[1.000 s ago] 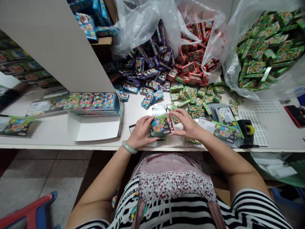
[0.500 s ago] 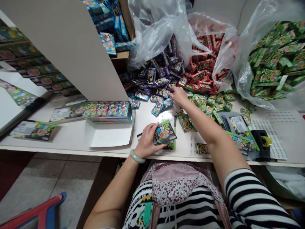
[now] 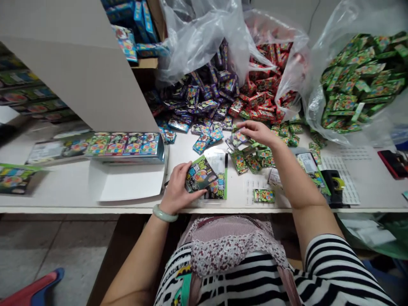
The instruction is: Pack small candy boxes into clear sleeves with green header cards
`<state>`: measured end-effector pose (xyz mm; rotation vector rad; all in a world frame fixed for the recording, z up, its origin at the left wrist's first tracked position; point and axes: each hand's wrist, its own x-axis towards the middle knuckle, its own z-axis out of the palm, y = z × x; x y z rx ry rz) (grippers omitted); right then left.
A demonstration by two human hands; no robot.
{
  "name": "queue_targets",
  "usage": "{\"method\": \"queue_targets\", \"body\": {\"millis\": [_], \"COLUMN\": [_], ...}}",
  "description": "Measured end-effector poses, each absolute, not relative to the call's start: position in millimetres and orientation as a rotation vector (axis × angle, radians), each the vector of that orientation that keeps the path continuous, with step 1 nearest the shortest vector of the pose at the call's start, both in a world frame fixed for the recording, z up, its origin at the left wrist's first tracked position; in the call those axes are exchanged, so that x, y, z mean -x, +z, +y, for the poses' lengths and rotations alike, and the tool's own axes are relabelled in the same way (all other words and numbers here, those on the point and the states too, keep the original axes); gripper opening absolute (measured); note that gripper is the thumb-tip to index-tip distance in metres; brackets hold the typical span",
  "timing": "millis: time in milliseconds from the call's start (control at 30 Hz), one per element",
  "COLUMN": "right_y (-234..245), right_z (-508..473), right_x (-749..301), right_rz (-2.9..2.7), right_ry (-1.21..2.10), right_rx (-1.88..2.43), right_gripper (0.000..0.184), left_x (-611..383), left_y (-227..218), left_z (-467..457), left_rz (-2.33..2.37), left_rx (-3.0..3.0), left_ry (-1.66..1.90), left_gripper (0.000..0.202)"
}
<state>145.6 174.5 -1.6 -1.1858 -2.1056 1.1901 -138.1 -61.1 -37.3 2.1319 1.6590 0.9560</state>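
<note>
Two hands work with small packets at a white table.

The left hand (image 3: 177, 190) is closed around a flat dark-and-green pouch (image 3: 199, 173), thumb on top, close to the front edge of the table (image 3: 63, 187). The right hand (image 3: 259, 131) reaches further away, its fingers pinched on a small packet (image 3: 238, 138), just in front of the purple pile (image 3: 204, 95) and above the loose green packets (image 3: 255, 158). The red pile (image 3: 264, 87) lies behind it. A filled display box (image 3: 127, 144) stands at the left.
</note>
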Motion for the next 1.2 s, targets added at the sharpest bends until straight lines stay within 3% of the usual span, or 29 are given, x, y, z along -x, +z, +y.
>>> {"method": "queue_targets", "body": {"millis": [100, 233, 400, 600, 767, 1033, 1200], "right_y": [-9.4, -26.2, -39.3, -55.7, -56.0, 13.7, 22.0], "right_z": [150.0, 117.5, 77.8, 59.3, 54.5, 32.8, 20.0], "right_x": [-174.9, -179.7, -171.6, -174.4, -189.6, -188.8, -184.0], "right_rz": [-2.255, -2.226, -2.278, -2.276, -2.246, -2.508, -2.736], "right_ry": [1.060, 0.651, 0.449, 0.464, 0.478, 0.358, 0.340], "right_rx": [1.329, 1.452, 1.523, 1.589, 1.480, 0.858, 0.737], "right_gripper": [0.033, 0.029, 0.080, 0.099, 0.081, 0.080, 0.073], "left_x": [127.3, 114.7, 113.7, 110.3, 109.4, 105.1, 102.7], "left_y": [-37.6, -36.6, -33.4, -32.0, -32.7, -30.6, -34.1], "left_z": [-55.4, -52.2, -54.3, -52.2, -52.5, -49.9, -50.5], "left_rz": [1.616, 1.570, 1.601, 1.581, 1.572, 1.549, 1.467], "left_rx": [-2.149, -2.171, -2.192, -2.202, -2.191, -2.293, -2.329], "left_ry": [0.940, 0.887, 0.862, 0.887, 0.862, 0.767, 0.714], "left_gripper": [0.091, 0.092, 0.091, 0.092, 0.091, 0.094, 0.095]}}
